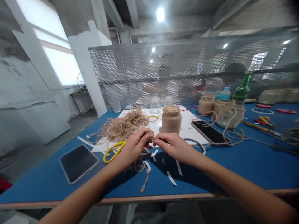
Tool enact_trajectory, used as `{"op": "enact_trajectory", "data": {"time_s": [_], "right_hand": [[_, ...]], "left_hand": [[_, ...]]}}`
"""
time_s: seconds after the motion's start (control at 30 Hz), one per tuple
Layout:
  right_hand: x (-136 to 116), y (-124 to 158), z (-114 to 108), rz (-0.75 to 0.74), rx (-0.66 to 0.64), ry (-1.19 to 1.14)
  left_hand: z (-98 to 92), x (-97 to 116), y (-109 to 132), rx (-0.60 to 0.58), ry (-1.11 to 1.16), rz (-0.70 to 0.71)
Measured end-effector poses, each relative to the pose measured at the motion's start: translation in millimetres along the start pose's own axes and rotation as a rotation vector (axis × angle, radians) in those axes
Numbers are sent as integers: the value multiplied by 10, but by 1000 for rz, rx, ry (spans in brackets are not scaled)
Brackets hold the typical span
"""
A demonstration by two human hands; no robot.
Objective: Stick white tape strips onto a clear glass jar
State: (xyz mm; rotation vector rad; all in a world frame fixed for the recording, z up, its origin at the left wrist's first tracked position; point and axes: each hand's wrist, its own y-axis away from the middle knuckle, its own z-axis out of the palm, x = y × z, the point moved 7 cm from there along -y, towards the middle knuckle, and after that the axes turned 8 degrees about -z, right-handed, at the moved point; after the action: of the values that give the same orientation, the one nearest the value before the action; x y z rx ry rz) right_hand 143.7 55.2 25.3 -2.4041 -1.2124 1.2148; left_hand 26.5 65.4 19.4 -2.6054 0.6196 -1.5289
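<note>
My left hand (pixel 135 145) is closed around a small coiled bit of jute twine (pixel 151 136), held just above the table in front of me. My right hand (pixel 172 145) pinches at the right side of this same coil, thumb and fingertips pressed together. Just beyond my hands stands a jar wrapped in jute twine (pixel 171 121), with a round twine-covered top. A big loose heap of twine (pixel 125 124) lies to the left behind my left hand. Yellow loop handles (pixel 107 158) stick out beside my left wrist; the rest is hidden. Loose twine strands (pixel 140 165) hang below my hands.
A phone (pixel 78 163) lies at left, another phone (pixel 211 132) at right. Paper strips (pixel 171 179) are scattered nearby. Wrapped jars (pixel 206 104), a glass jar (pixel 227 118) and a green bottle (pixel 243 88) stand at right. Behind the perforated panel (pixel 130 68) people sit.
</note>
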Motion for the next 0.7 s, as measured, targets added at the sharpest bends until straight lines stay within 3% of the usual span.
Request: {"op": "enact_trajectory", "data": {"time_s": [0.17,0.33,0.43,0.57,0.7], "right_hand": [[-54,8,70,-35,-52,-61],[35,26,151,75,-124,-206],[45,30,112,71,-89,-148],[-27,22,37,-39,-13,-19],[-47,14,40,-79,-7,-30]], "left_hand": [[-30,65,1,62,21,61],[43,34,9,-45,194,52],[54,54,28,-84,179,47],[79,103,52,-131,97,45],[47,78,48,-45,72,-5]]}}
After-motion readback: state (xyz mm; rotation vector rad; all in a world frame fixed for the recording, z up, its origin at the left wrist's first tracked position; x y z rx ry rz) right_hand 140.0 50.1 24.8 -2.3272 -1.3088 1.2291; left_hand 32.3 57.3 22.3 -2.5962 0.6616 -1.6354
